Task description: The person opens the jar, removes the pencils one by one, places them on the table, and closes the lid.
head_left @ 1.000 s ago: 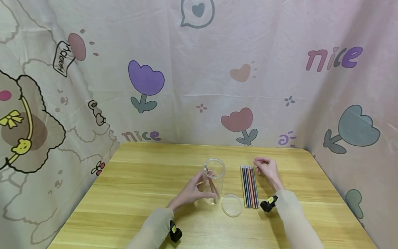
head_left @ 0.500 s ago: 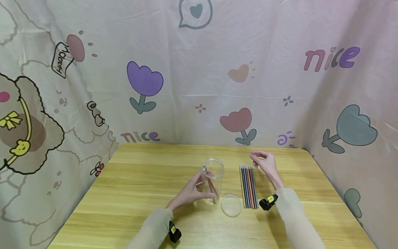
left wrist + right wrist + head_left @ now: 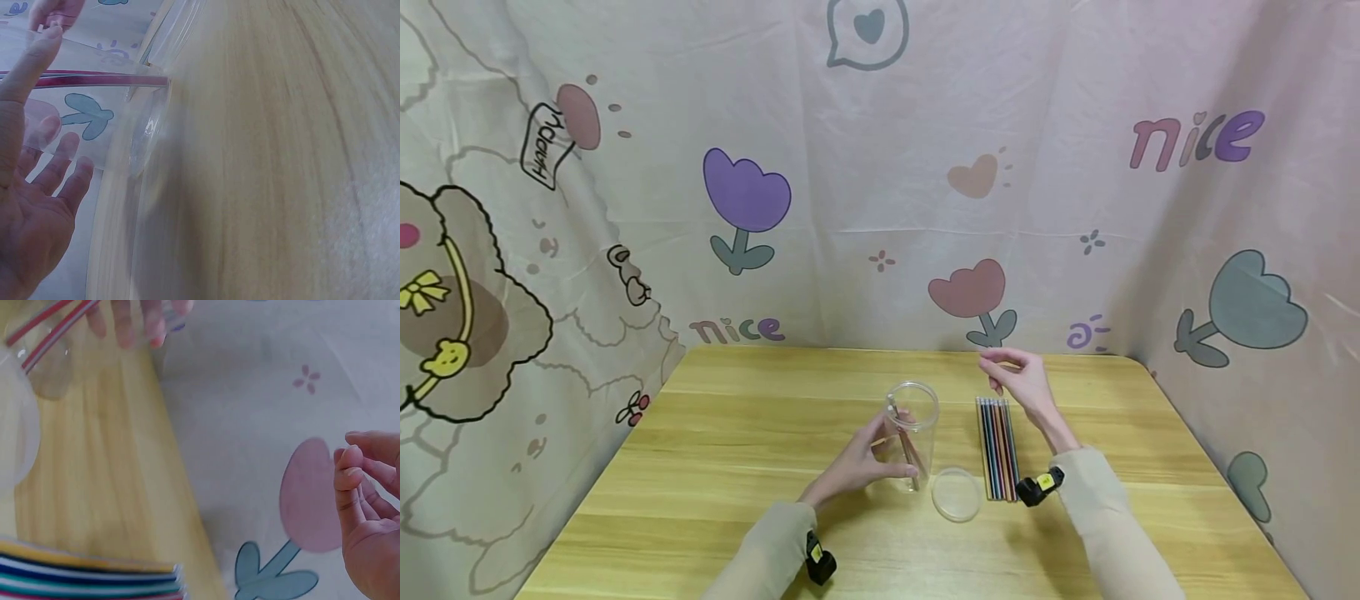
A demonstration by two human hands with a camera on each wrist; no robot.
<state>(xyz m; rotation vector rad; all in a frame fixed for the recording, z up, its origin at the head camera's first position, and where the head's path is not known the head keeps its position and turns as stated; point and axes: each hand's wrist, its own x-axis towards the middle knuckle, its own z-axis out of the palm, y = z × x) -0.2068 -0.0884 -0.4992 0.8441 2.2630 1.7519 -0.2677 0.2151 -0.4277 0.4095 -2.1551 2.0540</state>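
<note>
- Head view: one clear jar (image 3: 922, 442), open-topped, upright on the wooden table (image 3: 722, 433).
- Edges: we find the table's far edge beyond the jar, backed by patterned cloth (image 3: 842, 167); both side edges run well apart from the jar.
- Room: we count broad tabletop left of the jar, a narrower strip right of it.
- Right of the jar: one row of pencils (image 3: 997, 450), side by side, flat.
- Near side of that gap: one round lid (image 3: 956, 495), flat, between jar and row.
- Left hand (image 3: 853, 468): thumb and fingers curved around the jar's side, gripping it.
- Within the jar: two reddish pencils (image 3: 907, 446), leaning.
- Right hand (image 3: 1024, 387): raised, right of the jar, over the row's far end; fingers bent, tips drawn together, well apart from the jar. We see only fingers in that pinch.
</note>
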